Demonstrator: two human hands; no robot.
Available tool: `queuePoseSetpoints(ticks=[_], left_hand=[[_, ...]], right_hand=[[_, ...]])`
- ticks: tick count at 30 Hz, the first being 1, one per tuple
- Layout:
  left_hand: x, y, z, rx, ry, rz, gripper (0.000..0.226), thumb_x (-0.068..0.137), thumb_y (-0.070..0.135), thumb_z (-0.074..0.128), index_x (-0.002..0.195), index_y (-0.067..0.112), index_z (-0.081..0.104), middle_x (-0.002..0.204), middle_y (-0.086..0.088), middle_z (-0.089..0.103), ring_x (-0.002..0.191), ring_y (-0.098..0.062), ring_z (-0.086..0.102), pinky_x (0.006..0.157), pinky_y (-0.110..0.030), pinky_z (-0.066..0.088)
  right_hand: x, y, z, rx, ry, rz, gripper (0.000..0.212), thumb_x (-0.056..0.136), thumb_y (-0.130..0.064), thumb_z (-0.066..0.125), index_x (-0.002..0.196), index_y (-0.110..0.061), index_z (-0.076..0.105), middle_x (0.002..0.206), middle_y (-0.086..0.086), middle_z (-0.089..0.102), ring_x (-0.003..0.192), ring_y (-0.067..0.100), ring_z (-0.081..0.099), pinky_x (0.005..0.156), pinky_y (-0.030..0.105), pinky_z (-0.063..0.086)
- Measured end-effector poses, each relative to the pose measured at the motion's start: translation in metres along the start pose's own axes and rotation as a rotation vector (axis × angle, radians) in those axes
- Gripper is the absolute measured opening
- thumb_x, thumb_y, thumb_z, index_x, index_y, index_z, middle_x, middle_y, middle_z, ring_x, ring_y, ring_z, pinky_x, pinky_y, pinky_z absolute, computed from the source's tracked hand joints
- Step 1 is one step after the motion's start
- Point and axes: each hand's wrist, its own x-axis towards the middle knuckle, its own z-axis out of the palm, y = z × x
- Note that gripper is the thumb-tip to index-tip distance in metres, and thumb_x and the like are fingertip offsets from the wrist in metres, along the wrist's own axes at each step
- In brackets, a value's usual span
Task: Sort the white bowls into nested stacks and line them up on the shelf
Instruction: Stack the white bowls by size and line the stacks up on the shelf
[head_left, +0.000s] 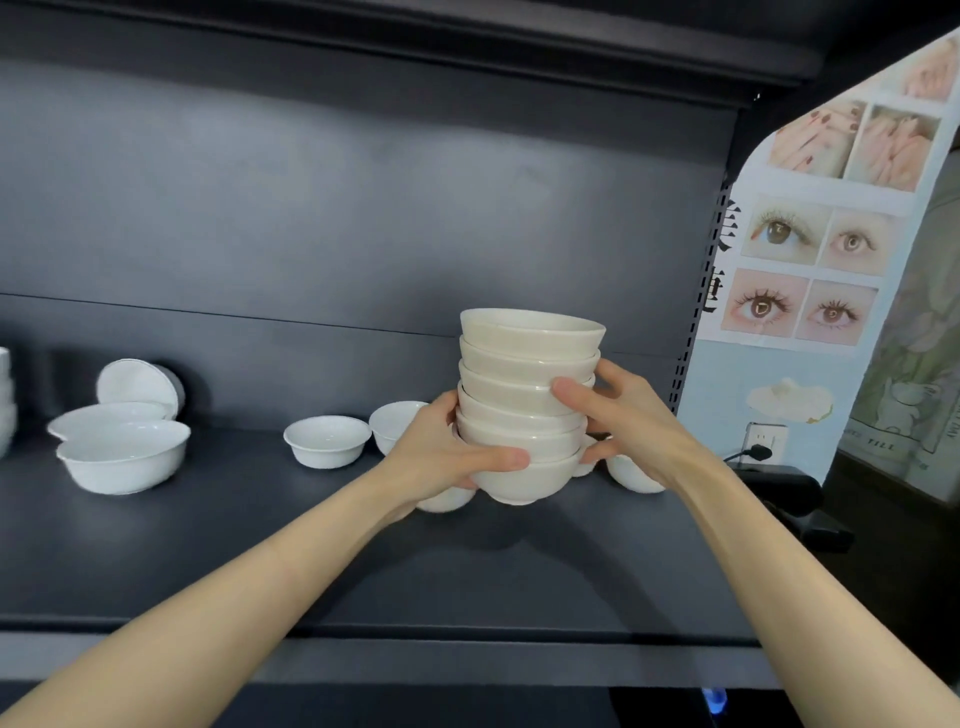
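A nested stack of several cream-white bowls (527, 395) is held just above the dark shelf (311, 561), right of centre. My left hand (441, 452) grips its lower left side, thumb across the bottom bowl. My right hand (618, 415) clasps the right side, thumb on the middle bowls. Loose white bowls stand on the shelf: a small bowl (327, 440), another small bowl (395, 421) partly behind my left hand, and one (631, 473) behind my right wrist. A wide bowl (124, 454) sits at the left.
A white dish (137, 384) leans against the back panel behind the wide bowl. Part of another bowl stack (4, 400) shows at the left edge. The shelf's perforated upright (691, 332) and a poster wall bound the right side; another shelf hangs overhead.
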Motion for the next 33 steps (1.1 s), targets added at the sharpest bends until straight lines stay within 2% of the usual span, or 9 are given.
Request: queuePoseSetpoints(ticks=[3, 6, 10, 14, 17, 21, 25, 27, 33], left_hand=[[-0.023, 0.009, -0.046, 0.032, 0.032, 0.001, 0.064, 0.063, 0.011, 0.089, 0.116, 0.026, 0.056, 0.11, 0.011, 0.07, 0.102, -0.008, 0.067, 0.076, -0.041, 0.06], [-0.051, 0.016, -0.099, 0.07, 0.073, -0.014, 0.068, 0.061, 0.013, 0.09, 0.118, 0.022, 0.056, 0.111, 0.007, 0.07, 0.102, -0.013, 0.068, 0.075, -0.046, 0.06], [-0.093, 0.02, -0.175, 0.123, 0.13, -0.021, 0.072, 0.055, 0.019, 0.09, 0.119, 0.022, 0.057, 0.108, 0.007, 0.071, 0.099, -0.011, 0.069, 0.074, -0.043, 0.061], [-0.133, 0.02, -0.247, 0.143, 0.194, -0.048, 0.066, 0.061, 0.013, 0.09, 0.117, 0.023, 0.057, 0.106, 0.01, 0.07, 0.097, -0.008, 0.069, 0.074, -0.041, 0.061], [-0.157, 0.023, -0.294, 0.169, 0.238, -0.074, 0.068, 0.061, 0.015, 0.09, 0.12, 0.023, 0.056, 0.111, 0.008, 0.068, 0.103, -0.011, 0.066, 0.075, -0.041, 0.061], [-0.176, 0.023, -0.348, 0.177, 0.287, -0.075, 0.069, 0.057, 0.017, 0.09, 0.118, 0.024, 0.058, 0.106, 0.01, 0.071, 0.097, -0.009, 0.068, 0.072, -0.04, 0.061], [-0.188, 0.018, -0.389, 0.166, 0.321, -0.08, 0.067, 0.054, 0.017, 0.091, 0.113, 0.027, 0.059, 0.1, 0.015, 0.071, 0.094, -0.005, 0.069, 0.07, -0.038, 0.061], [-0.191, 0.013, -0.408, 0.173, 0.324, -0.093, 0.075, 0.046, 0.026, 0.091, 0.114, 0.027, 0.059, 0.096, 0.02, 0.071, 0.094, -0.004, 0.069, 0.068, -0.035, 0.06], [-0.189, -0.015, -0.457, 0.183, 0.36, -0.156, 0.091, 0.041, 0.031, 0.091, 0.124, 0.021, 0.056, 0.115, 0.005, 0.068, 0.104, -0.012, 0.066, 0.07, -0.036, 0.06]], right_hand=[[0.005, -0.018, 0.045, 0.018, -0.033, -0.026, 0.058, 0.072, -0.046, 0.071, 0.125, -0.029, 0.056, 0.113, -0.007, 0.07, 0.097, 0.017, 0.07, 0.066, 0.036, 0.059], [0.012, -0.032, 0.102, 0.035, -0.052, -0.038, 0.063, 0.067, -0.05, 0.072, 0.125, -0.03, 0.057, 0.115, -0.008, 0.069, 0.1, 0.018, 0.069, 0.068, 0.04, 0.06], [0.021, -0.047, 0.185, 0.063, -0.067, -0.036, 0.066, 0.064, -0.052, 0.073, 0.123, -0.028, 0.057, 0.11, -0.008, 0.069, 0.099, 0.018, 0.069, 0.066, 0.04, 0.06], [0.031, -0.059, 0.267, 0.122, -0.119, -0.034, 0.059, 0.072, -0.046, 0.074, 0.124, -0.026, 0.057, 0.111, -0.006, 0.068, 0.1, 0.02, 0.068, 0.062, 0.038, 0.058], [0.042, -0.07, 0.319, 0.139, -0.165, -0.03, 0.065, 0.068, -0.047, 0.074, 0.127, -0.025, 0.055, 0.112, -0.006, 0.068, 0.1, 0.019, 0.068, 0.063, 0.037, 0.059], [0.06, -0.082, 0.375, 0.156, -0.23, -0.03, 0.073, 0.063, -0.051, 0.076, 0.128, -0.027, 0.054, 0.116, -0.005, 0.068, 0.103, 0.021, 0.067, 0.068, 0.042, 0.06], [0.08, -0.084, 0.421, 0.138, -0.262, -0.035, 0.047, 0.077, -0.042, 0.074, 0.12, -0.031, 0.057, 0.115, -0.008, 0.067, 0.104, 0.016, 0.066, 0.074, 0.048, 0.06], [0.091, -0.08, 0.441, 0.137, -0.267, -0.021, 0.045, 0.079, -0.04, 0.074, 0.119, -0.03, 0.057, 0.113, -0.007, 0.067, 0.104, 0.015, 0.065, 0.076, 0.05, 0.059], [0.121, -0.062, 0.493, 0.176, -0.305, 0.059, 0.05, 0.081, -0.033, 0.074, 0.126, -0.025, 0.052, 0.114, 0.0, 0.066, 0.102, 0.021, 0.065, 0.071, 0.043, 0.06]])
